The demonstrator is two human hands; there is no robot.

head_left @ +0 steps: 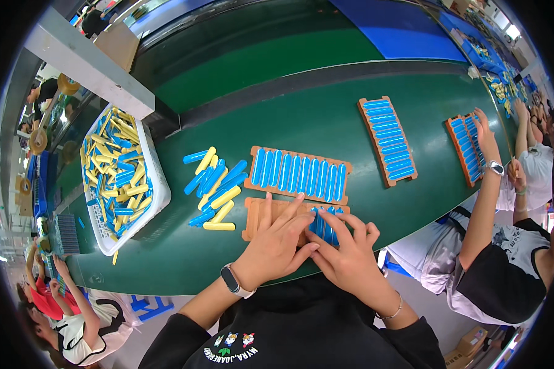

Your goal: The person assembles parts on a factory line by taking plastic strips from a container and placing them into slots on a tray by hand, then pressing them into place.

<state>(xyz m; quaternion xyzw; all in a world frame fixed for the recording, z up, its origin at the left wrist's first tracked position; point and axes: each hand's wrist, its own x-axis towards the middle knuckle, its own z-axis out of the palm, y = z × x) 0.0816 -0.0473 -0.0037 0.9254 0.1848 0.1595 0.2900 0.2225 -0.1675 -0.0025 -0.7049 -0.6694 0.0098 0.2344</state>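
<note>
As your left hand (277, 238) splays wide over the near tray (253, 213), just your side of the filled tray (349, 168), your right hand (349, 253) curls over blue pieces (329, 229); whether it pinches one, cannot tell.

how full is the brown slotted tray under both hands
Partly full: the tray looks bare at left, glossy blue sticks lie at right; left hand and right hand hide parts.

I have the left hand (276, 243) splayed over the brown tray (254, 216). The right hand (347, 256) curls over the tray's right end.
</note>
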